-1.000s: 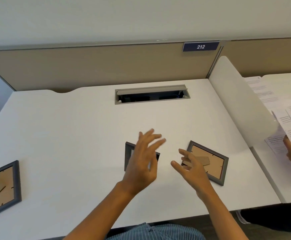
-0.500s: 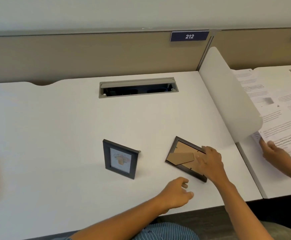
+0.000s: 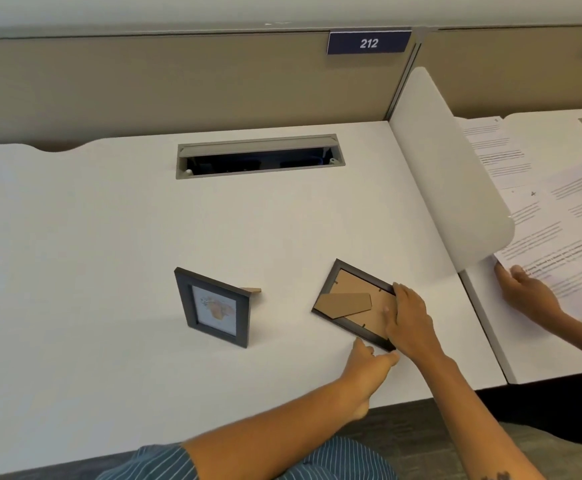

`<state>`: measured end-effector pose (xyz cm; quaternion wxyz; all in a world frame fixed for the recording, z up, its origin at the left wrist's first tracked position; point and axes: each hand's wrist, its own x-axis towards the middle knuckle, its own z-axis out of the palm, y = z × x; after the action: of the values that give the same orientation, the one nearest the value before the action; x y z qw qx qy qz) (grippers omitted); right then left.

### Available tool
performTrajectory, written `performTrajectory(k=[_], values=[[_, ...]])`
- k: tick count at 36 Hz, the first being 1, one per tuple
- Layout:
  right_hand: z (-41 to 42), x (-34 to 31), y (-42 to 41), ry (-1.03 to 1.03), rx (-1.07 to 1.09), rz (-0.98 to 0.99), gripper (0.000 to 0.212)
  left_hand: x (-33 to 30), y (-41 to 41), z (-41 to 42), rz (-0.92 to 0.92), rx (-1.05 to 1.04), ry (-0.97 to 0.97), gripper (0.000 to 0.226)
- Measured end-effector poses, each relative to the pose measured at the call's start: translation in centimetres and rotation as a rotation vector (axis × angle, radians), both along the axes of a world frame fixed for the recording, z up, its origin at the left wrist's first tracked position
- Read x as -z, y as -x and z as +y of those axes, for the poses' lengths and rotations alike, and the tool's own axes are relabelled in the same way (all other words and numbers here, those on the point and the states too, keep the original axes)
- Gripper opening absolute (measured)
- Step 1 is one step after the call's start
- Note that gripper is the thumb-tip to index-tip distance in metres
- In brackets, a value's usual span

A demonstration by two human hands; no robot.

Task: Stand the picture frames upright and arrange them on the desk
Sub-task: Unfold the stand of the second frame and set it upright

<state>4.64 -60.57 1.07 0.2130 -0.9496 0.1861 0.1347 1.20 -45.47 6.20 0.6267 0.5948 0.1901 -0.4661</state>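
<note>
Seen from the head camera, a person's right hand (image 3: 409, 322) grips the right end of a face-down picture frame (image 3: 350, 303) on the white desk (image 3: 109, 237), fingers curled over its edge. The left hand (image 3: 369, 367), loosely extended, reaches toward its near corner, holding nothing. Left of it, another frame (image 3: 215, 306) stands upright.

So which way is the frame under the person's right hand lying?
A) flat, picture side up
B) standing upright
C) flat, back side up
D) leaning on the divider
C: the frame lies flat on the desk, its brown backing and cardboard stand facing up.
</note>
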Motion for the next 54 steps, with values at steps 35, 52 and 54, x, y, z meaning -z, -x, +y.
performTrajectory(k=[35,52,54], values=[[4.9,-2.6,5.3,-0.388,0.304,-0.177,0.065,-0.4,0.8,7.7,-0.334,0.079,-0.250,0.077],[3.3,-6.5,5.1,-0.370,-0.071,-0.519,0.048,-3.8,-3.0,10.5,-0.863,0.115,-0.516,0.051],[2.9,-7.0,4.6,-0.330,-0.094,-0.589,0.038,-4.6,-3.7,10.9,-0.918,0.095,-0.493,0.042]])
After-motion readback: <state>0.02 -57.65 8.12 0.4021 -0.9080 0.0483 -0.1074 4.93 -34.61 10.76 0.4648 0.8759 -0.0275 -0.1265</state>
